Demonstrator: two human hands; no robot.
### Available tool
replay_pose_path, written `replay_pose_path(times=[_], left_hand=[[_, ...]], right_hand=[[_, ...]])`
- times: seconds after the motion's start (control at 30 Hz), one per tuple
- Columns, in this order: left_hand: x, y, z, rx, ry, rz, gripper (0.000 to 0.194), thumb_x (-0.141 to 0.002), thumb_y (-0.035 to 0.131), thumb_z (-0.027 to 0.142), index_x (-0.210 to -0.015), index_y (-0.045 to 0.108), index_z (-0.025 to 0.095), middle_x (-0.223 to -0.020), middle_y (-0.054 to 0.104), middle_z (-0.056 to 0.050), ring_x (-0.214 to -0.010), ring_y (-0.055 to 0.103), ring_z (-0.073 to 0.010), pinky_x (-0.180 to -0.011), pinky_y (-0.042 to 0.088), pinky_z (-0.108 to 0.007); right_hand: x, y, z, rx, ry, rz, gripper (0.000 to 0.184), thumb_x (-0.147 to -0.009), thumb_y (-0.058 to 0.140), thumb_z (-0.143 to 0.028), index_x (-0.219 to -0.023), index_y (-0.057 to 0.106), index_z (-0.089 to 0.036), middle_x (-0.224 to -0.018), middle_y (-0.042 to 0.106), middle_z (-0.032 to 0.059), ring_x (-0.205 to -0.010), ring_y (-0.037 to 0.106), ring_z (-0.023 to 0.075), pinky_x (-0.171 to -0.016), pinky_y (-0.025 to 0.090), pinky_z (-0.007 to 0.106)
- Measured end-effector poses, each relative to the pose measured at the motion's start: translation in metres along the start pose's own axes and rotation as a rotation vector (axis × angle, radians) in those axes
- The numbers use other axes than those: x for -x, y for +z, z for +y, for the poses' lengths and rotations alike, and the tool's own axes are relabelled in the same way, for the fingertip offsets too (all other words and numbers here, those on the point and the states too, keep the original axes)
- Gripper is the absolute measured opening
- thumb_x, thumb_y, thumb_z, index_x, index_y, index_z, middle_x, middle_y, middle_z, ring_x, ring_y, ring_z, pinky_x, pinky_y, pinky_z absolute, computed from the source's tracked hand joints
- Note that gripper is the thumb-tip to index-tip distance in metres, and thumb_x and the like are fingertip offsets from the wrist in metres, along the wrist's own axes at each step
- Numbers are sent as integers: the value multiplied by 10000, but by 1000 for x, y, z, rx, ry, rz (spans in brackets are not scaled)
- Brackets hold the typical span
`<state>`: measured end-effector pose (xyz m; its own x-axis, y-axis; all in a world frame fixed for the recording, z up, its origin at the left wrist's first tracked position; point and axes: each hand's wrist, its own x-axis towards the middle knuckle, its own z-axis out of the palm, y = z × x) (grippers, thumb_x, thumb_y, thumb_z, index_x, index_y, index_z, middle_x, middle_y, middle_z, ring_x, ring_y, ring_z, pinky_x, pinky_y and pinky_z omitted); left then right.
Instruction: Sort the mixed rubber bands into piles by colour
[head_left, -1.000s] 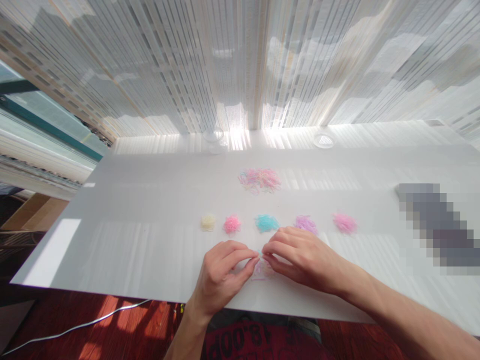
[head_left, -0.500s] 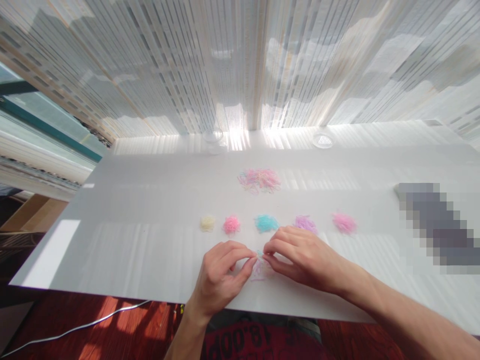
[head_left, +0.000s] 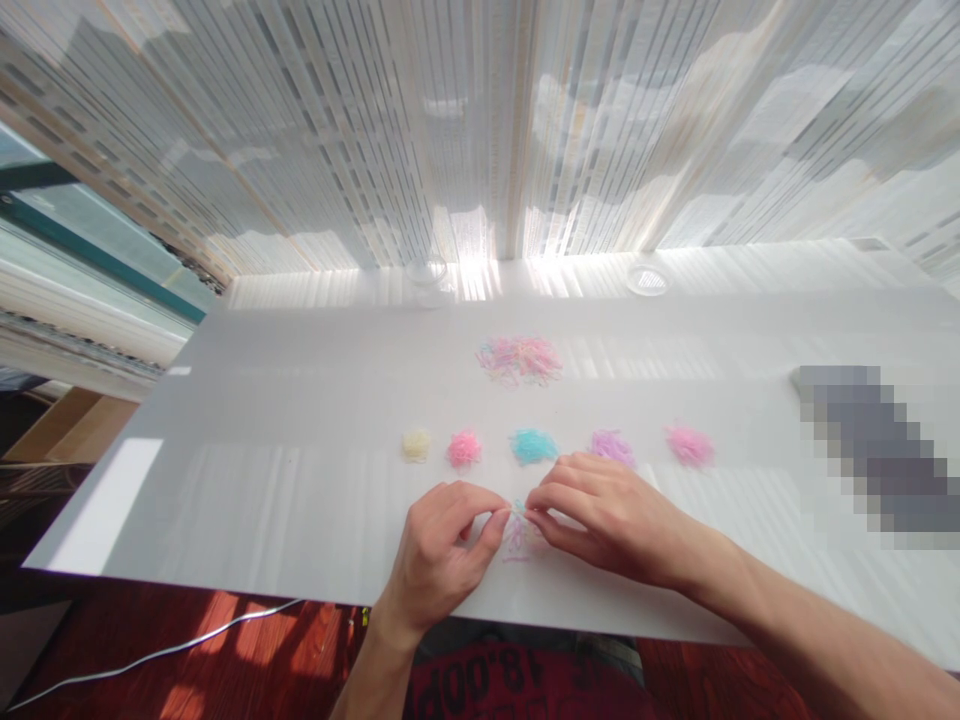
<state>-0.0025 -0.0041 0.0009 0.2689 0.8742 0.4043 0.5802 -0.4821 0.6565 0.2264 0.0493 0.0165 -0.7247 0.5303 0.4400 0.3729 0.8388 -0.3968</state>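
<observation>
A small loose pile of thin, mixed-colour rubber bands, mostly purple with some blue, lies near the table's front edge. From its left, my left hand reaches in with thumb and forefinger pinched on a pale rubber band, its exact colour hard to make out. My right hand faces it from the right, fingertips also pinched at the same band, a small gap between the two hands. Beyond my fingers lie single-colour heaps: yellow bands, hot pink bands, blue bands, purple bands and light pink bands.
Farther back on the white table sits a larger mixed heap of bands. A clear round container and a clear lid stand near the curtain. A blurred-out object lies at right.
Both hands stay pinched over the small pile, with only a slight shift of the fingertips. The heaps have not moved.
</observation>
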Motion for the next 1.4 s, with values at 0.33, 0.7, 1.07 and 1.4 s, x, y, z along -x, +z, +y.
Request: replay_pose_path(times=[0.33,0.7,1.07,1.4], left_hand=[[1,0,0,-21,15,3,98,-984,631,147,-919,650,219,-734,673,26,-594,509,-127,-637,425,-275],[-2,0,2,-17,73,-52,124,-1008,602,187,-901,658,213,-704,683,12,-584,564,-130,-616,426,-277],[-2,0,1,-48,77,-20,129,-995,595,155,-890,643,211,-687,666,19,-561,510,-129,-606,410,-280],[-5,-40,-13,-151,-110,105,115,-988,618,213,-899,690,216,-737,699,15,-572,528,-116,-599,459,-251]], right_hand=[[-1,-1,0,-2,0,-3,208,-1038,529,-163,-897,681,-173,-756,694,32,-673,615,167,-639,452,302],[1,2,-2,-43,-29,-13,195,-1061,526,-228,-1011,703,-162,-816,721,54,-720,632,190,-659,489,321],[-1,0,-3,-14,-28,-26,249,-1040,503,-161,-872,686,-177,-727,667,38,-661,571,172,-638,425,301],[0,-4,0,-3,-1,-14,222,-1018,506,-130,-883,674,-185,-742,671,34,-674,591,160,-647,432,292]])
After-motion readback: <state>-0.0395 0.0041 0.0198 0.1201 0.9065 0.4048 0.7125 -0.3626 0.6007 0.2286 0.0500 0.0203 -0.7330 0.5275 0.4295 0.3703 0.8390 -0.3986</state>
